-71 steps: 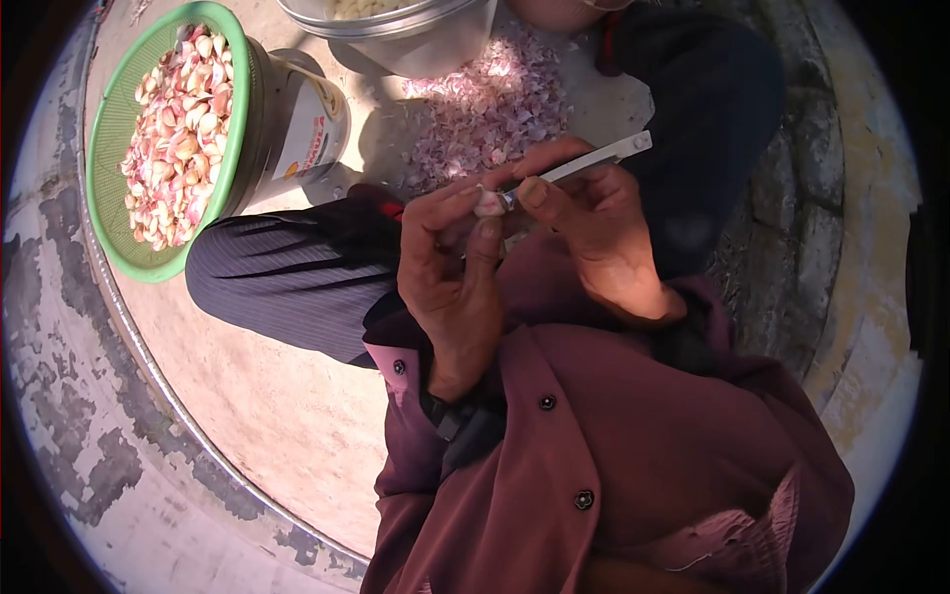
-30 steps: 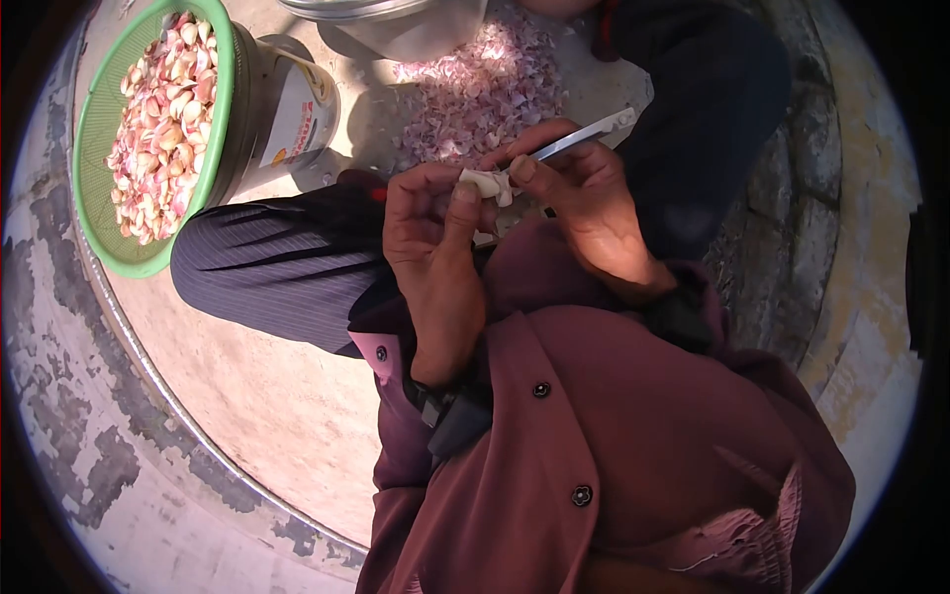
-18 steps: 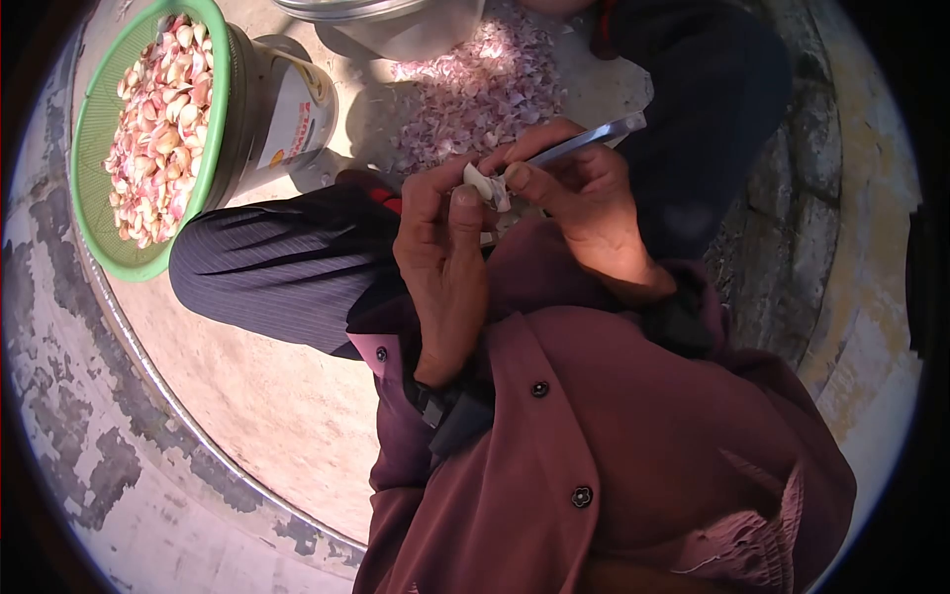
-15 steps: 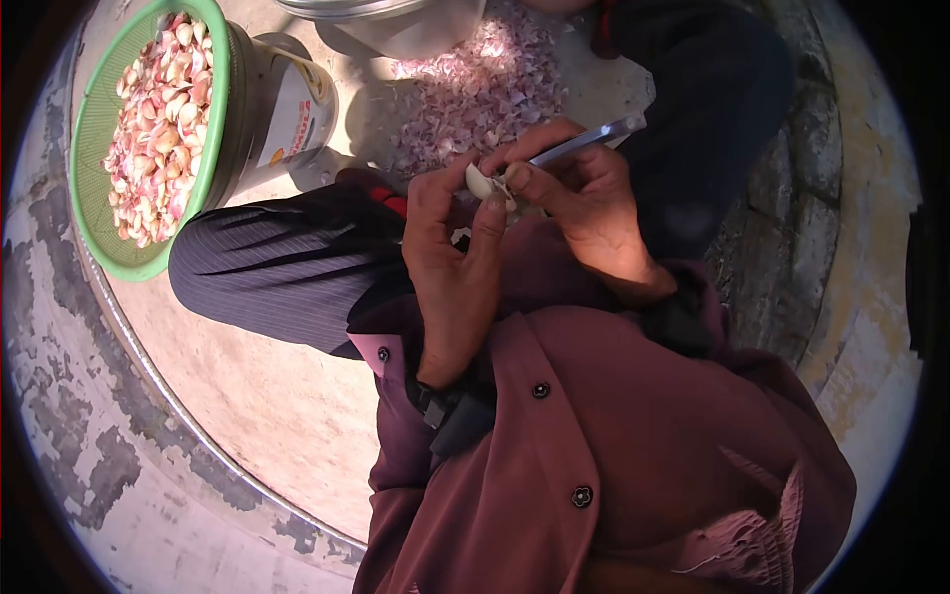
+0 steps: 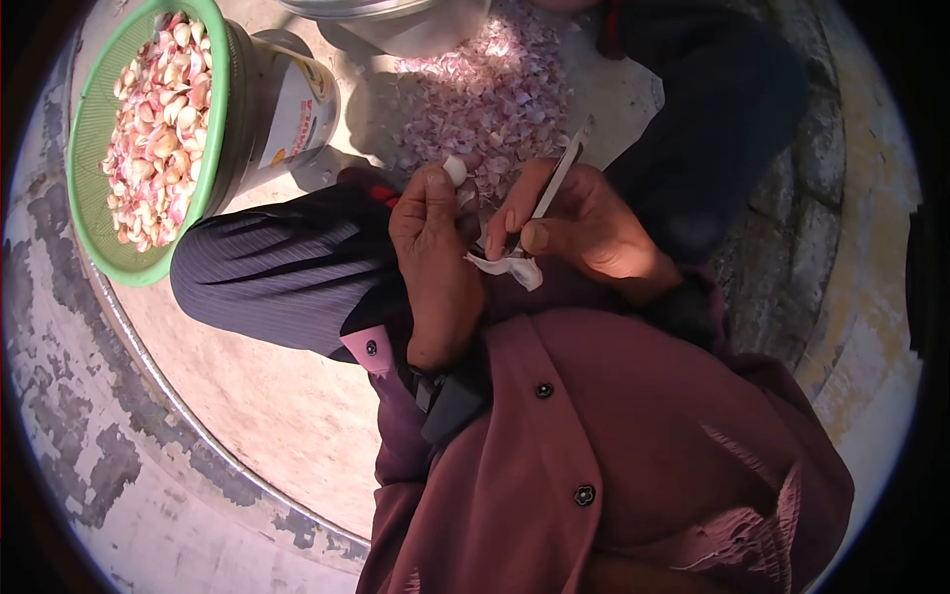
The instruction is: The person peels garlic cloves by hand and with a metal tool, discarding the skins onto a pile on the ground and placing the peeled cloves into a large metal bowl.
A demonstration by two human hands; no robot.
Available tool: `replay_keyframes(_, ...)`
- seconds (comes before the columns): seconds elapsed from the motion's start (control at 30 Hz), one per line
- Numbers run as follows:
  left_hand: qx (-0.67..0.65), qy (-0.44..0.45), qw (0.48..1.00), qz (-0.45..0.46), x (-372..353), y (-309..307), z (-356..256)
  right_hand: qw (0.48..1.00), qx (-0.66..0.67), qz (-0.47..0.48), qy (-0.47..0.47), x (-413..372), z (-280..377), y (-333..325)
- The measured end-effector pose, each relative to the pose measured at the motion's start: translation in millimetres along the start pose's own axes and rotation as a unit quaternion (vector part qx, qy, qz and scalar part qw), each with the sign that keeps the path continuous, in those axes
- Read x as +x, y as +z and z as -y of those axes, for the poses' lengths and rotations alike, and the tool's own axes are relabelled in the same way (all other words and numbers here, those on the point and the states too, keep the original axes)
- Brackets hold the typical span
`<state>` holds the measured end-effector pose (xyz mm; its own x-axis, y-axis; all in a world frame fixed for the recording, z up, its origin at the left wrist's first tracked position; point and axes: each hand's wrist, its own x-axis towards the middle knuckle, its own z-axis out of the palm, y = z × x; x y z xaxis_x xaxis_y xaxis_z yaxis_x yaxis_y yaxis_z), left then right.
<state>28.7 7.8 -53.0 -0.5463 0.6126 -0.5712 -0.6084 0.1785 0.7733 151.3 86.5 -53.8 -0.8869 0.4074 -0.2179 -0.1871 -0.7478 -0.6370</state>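
Note:
Between thumb and fingers, my left hand (image 5: 435, 262) pinches a smooth white garlic clove (image 5: 455, 170). My right hand (image 5: 599, 233) is closed around a small knife (image 5: 559, 178) whose length points up and away. A strip of pale garlic skin (image 5: 520, 269) hangs below the right thumb and fingers, close to the knife's lower end. The two hands are slightly apart above my lap. Beyond them, a heap of pinkish garlic skins (image 5: 505, 89) covers part of the ground.
At the left, a green mesh basket (image 5: 94, 198) full of unpeeled garlic cloves (image 5: 163, 139) rests on a white printed bucket (image 5: 297, 109). Another pale container (image 5: 416, 25) stands at the top. My bent knee (image 5: 228, 267) is beside the basket.
The hands have moved apart. The clove now shows bare in my left hand, while a loose strip of skin hangs at my right hand. The knife has tipped more upright.

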Motion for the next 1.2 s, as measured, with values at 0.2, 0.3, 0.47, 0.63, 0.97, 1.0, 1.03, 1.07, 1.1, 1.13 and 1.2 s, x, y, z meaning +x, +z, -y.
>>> replay_keyframes(0.2, -0.028, 0.234, 0.972, -0.004, 24, 23, -80, 0.997, 0.065, 0.036, -0.033, 5, -7, -33)
replay_keyframes(0.3, -0.082, 0.372, 0.922, 0.069, 54, 44, -133, 0.990, -0.080, -0.110, 0.040, 13, -27, -50)
replay_keyframes(0.47, 0.332, 0.522, 0.786, 0.006, 154, 54, -138, 0.987, -0.095, -0.124, 0.037, 16, -17, -45)
replay_keyframes(0.63, 0.362, 0.315, 0.860, 0.174, 105, 46, -97, 0.976, -0.124, -0.165, 0.072, 19, -25, -55)
replay_keyframes(0.97, 0.588, 0.413, 0.695, -0.012, 178, -47, -228, 0.949, -0.210, -0.213, 0.096, 37, -30, -60)
replay_keyframes(1.0, 0.612, 0.452, 0.648, -0.018, 206, -62, -234, 0.945, -0.215, -0.224, 0.105, 38, -32, -62)
replay_keyframes(1.03, 0.634, 0.489, 0.599, -0.024, 232, -75, -234, 0.940, -0.220, -0.236, 0.115, 40, -33, -63)
replay_keyframes(1.07, 0.651, 0.477, 0.590, -0.030, 242, -77, -232, 0.940, -0.219, -0.235, 0.113, 42, -32, -62)
replay_keyframes(1.1, 0.668, 0.465, 0.580, -0.037, 250, -79, -228, 0.942, -0.220, -0.231, 0.106, 42, -31, -62)
replay_keyframes(1.13, 0.645, 0.473, 0.597, -0.062, 255, -78, -220, 0.943, -0.222, -0.227, 0.097, 44, -30, -61)
replay_keyframes(1.2, 0.651, 0.439, 0.615, -0.070, 247, -83, -215, 0.945, -0.225, -0.226, 0.077, 45, -31, -60)
